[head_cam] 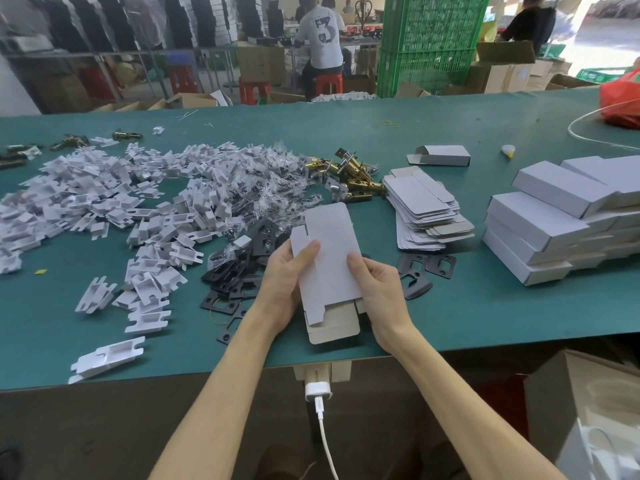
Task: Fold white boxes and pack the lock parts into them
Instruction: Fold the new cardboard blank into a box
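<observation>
The setting is a workshop with shelving, green crates and seated workers in the background. In the foreground is a green-covered table.

The left half of the table carries a wide heap of white plastic inserts. Clear bags of screws lie at the heap's right edge.

At the right, folded white boxes are stacked in layers. Between this stack and the heap is a pile of flat box blanks.

Black strike plates lie scattered near the front centre. Brass latch bolts lie behind them, just left of the blanks.

One flat white box is held above the strike plates, near the table's front edge. It is tilted, and its grey end flaps point toward the person.

The left hand grips the box's left edge, thumb flat on the top face and fingers curled beneath. The right hand grips the right edge in the same way.
</observation>
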Tool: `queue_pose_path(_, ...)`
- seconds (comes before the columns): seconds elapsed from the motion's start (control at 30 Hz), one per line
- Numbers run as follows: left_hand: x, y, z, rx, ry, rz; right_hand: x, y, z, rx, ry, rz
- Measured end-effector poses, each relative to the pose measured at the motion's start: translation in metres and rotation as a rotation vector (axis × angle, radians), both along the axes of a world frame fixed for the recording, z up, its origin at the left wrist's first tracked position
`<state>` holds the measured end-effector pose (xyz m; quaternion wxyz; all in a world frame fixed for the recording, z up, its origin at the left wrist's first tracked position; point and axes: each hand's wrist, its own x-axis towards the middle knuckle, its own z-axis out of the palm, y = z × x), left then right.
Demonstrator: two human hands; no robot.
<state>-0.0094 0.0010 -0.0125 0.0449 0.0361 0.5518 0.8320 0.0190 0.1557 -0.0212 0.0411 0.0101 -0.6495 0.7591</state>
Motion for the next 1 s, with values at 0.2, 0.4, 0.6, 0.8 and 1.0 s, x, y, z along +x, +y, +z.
queue_pose_path(0.2,-0.004,0.003,-0.003,-0.029,0.096,-0.017,0.001,-0.001,0.006,0.048,0.107,0.093)
queue_pose_path(0.4,-0.003,0.005,-0.005,-0.097,0.106,-0.042,0.001,0.002,0.011,0.033,0.098,0.233)
queue_pose_path(0.6,-0.003,0.005,-0.006,-0.129,0.107,-0.003,0.002,-0.004,0.008,0.176,0.112,0.185)
queue_pose_path(0.8,-0.003,0.004,-0.008,-0.156,0.081,0.003,-0.001,0.003,0.007,-0.012,0.047,0.141)
queue_pose_path(1.0,-0.001,0.005,-0.007,-0.155,0.063,-0.016,-0.001,0.002,0.005,-0.116,-0.005,0.083)
